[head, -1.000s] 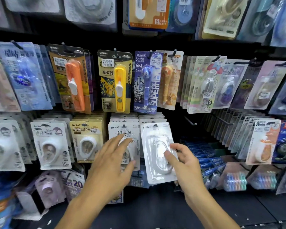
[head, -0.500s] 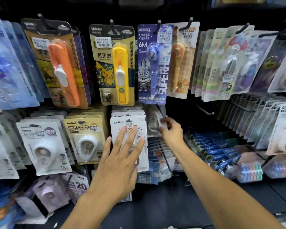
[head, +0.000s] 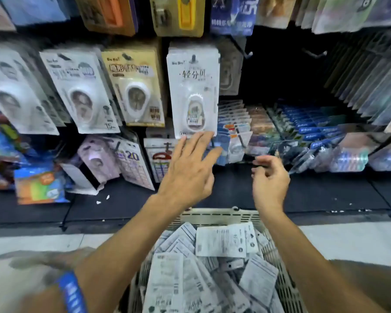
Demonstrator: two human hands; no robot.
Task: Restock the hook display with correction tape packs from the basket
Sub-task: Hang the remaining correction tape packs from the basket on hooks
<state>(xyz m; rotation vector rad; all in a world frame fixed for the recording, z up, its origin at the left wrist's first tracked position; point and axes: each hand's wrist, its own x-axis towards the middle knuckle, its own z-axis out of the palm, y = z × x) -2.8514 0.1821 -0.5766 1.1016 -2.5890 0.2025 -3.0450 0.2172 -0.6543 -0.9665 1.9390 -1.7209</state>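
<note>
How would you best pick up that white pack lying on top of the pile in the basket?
Pinch the top pack by its free near edge, coming from above. It lies flat, back up, on the heap in the basket, so a thin edge is all a hand can catch.

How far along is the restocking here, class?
Done: a white pack hangs at the front of its hook. In hand: nothing; the left hand is open just below that pack and the right hand is empty. Left: the basket holds many packs, and one hook looks bare.
</note>
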